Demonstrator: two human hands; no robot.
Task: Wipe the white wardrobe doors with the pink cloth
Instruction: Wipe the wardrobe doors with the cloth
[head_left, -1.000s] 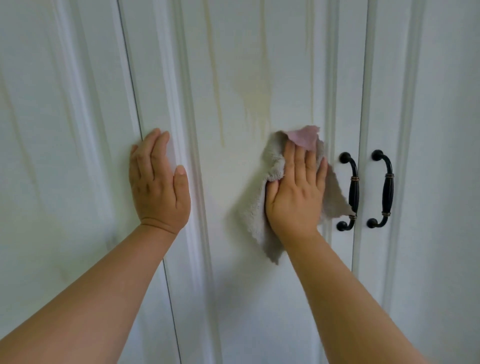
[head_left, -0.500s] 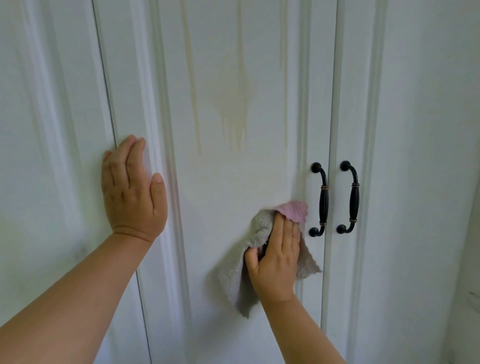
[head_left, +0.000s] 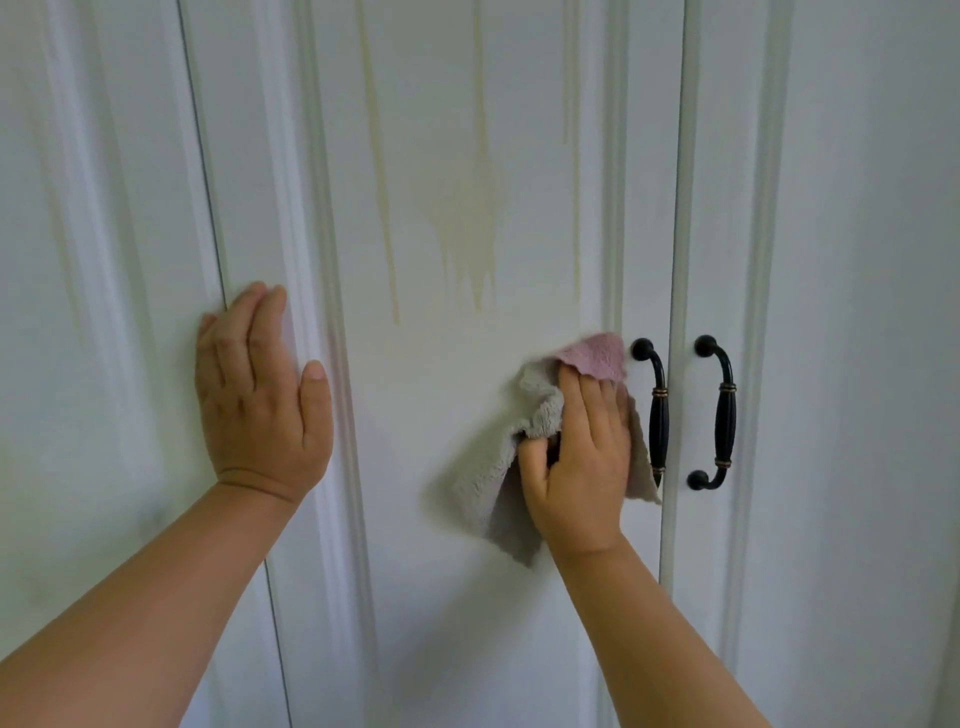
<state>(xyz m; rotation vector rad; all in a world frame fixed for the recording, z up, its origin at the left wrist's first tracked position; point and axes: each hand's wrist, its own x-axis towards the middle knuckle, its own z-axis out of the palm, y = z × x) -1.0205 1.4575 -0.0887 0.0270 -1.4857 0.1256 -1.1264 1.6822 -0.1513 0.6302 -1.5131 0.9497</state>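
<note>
Right hand (head_left: 582, 457) grasping pink cloth (head_left: 524, 457) mid-door, left hand (head_left: 260, 400) flat, released; yellow drip stains (head_left: 470, 228) at 11 o'clock remain unwiped.

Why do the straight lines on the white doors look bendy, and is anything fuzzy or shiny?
In the head view, the wide-angle lens bows the white wardrobe doors, most near the picture's edges. The light is soft and even, with no glare. The pink and grey fluffy cloth casts a faint shadow to its left. Its pink top edge looks slightly smeared under the right hand. The flat left hand looks sharp.
</note>
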